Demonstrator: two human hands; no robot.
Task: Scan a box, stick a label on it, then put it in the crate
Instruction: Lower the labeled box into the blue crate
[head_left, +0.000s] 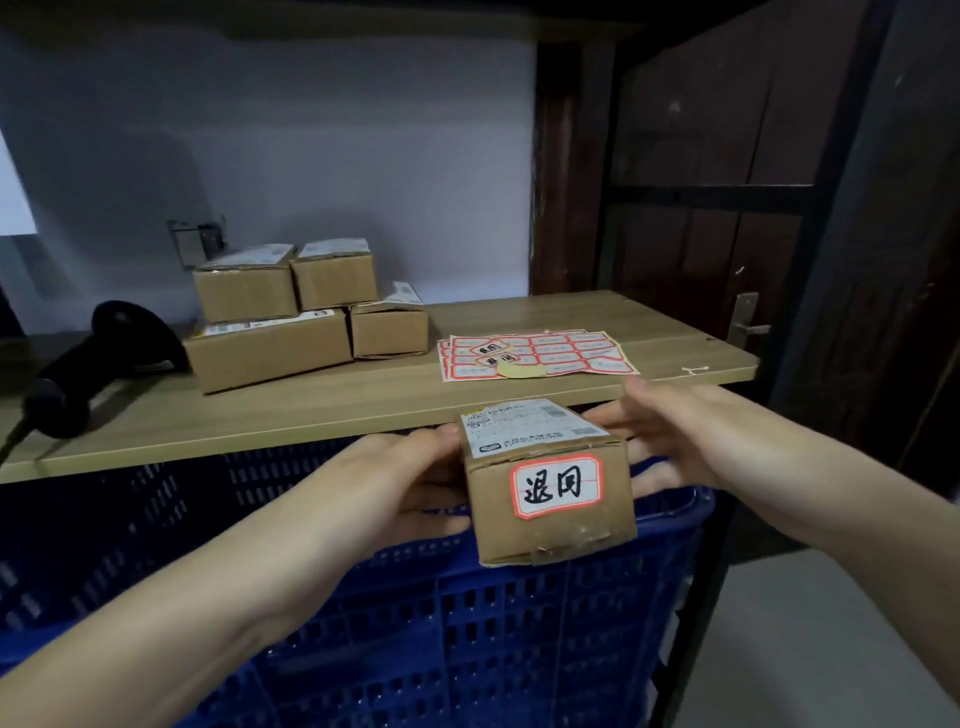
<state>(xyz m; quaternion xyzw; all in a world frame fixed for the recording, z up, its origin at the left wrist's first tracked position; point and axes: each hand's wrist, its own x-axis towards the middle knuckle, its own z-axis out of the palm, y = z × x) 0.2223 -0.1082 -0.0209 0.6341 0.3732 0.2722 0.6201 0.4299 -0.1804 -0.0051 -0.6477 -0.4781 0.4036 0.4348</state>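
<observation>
I hold a small cardboard box (550, 535) between both hands, just above the rim of the blue crate (467, 623). A red-bordered label (556, 486) with handwriting is stuck on the side facing me, and a white shipping label (524, 423) covers its top. My left hand (400, 478) grips the box's left side. On the right side, my right hand (670, 431) presses with its fingers spread along it. Sheets of red-bordered labels (540, 353) lie on the wooden shelf behind the box. The black handheld scanner (98, 353) rests at the shelf's left end.
Several more cardboard boxes (291, 317) are stacked on the wooden shelf (311, 410) near the white wall. A dark wooden door (727, 182) with a metal handle stands at the right. Grey floor shows at the lower right beside the crate.
</observation>
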